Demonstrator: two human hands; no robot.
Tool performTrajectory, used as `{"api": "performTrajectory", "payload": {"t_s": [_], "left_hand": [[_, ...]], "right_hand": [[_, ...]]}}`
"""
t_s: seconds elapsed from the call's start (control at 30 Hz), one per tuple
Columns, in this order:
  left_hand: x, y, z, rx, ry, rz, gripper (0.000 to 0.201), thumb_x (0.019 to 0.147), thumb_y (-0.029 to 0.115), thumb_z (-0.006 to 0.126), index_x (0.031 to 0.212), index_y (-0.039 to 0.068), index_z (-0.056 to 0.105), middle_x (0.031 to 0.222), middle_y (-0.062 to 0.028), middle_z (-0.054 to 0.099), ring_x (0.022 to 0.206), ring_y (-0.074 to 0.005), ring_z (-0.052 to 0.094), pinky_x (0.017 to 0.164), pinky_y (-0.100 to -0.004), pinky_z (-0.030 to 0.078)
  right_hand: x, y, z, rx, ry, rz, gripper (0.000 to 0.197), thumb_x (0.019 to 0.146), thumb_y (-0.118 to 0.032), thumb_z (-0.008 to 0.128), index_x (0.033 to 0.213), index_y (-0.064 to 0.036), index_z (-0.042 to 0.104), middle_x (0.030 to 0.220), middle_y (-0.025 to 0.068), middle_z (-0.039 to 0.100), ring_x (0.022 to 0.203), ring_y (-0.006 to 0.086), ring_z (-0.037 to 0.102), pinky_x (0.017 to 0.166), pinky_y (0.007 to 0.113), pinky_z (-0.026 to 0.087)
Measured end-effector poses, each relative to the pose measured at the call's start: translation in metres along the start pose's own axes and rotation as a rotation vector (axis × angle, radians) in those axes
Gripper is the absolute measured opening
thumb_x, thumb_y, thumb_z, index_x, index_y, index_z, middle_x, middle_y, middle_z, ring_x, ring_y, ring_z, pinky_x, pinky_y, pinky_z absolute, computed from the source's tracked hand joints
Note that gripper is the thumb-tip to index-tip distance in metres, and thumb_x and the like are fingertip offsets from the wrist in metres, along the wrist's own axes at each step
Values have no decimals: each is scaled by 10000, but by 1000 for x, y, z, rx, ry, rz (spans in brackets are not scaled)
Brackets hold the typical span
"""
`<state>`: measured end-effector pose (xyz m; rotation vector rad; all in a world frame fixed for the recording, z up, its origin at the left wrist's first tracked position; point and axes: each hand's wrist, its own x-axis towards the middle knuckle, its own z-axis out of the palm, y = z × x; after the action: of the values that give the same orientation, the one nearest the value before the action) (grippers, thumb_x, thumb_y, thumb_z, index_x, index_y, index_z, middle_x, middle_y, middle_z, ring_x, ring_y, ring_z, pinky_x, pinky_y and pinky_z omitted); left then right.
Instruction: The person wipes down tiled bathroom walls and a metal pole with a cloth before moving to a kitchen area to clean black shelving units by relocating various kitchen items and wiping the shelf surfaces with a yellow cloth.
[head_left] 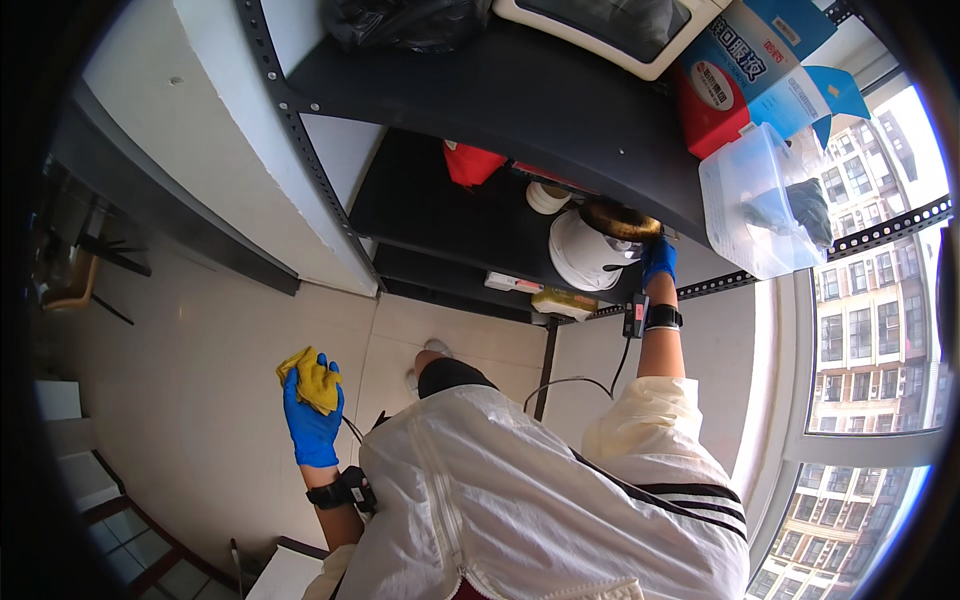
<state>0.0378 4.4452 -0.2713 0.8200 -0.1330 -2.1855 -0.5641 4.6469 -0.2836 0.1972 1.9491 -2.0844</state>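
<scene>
Inside the left grip (313,430), gloved in blue, a yellow cloth (318,385) is bunched, held by the curled fingers out over the pale tiled floor (210,345). Well apart from it, the person's right grip (658,258), also in a blue glove, reaches to a white rounded appliance (575,250) with a glossy, golden-brown top; the fingers are partly hidden, so whether they grasp it or only touch it cannot be told. This appliance stands just left of the right grip on a dark shelf (420,215). Farther left of that grip are a small white round container (547,198) and a red item (470,163). Lower and to its left lie a white-and-red box (513,283) and a yellow package (563,304). Beyond the right grip and to its right, a clear plastic bin (735,225) sits beside a blue-and-red carton (715,95) on the upper shelf (480,95). Just behind the right grip, a black strap (664,317) circles the wrist.
</scene>
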Motion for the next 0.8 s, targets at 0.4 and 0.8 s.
{"api": "performTrajectory", "payload": {"t_s": [0.4,0.8], "left_hand": [[-1,-4,-1,-39,-27,-34,392,901,351,482,1187,86,513,1112,-72,589,1055,-239,543,838,-324,492],[-4,-12,-6,-26,45,11,395,894,356,488,1171,77,521,1074,-74,605,1037,-254,552,824,-330,499]], "right_hand": [[34,34,-42,-30,135,-93,193,816,-185,518,753,-37,625,628,35,556,466,135,468,412,287,356],[4,74,-53,-884,273,-448,340,868,-304,485,856,19,592,829,224,623,714,293,596,663,401,457]]}}
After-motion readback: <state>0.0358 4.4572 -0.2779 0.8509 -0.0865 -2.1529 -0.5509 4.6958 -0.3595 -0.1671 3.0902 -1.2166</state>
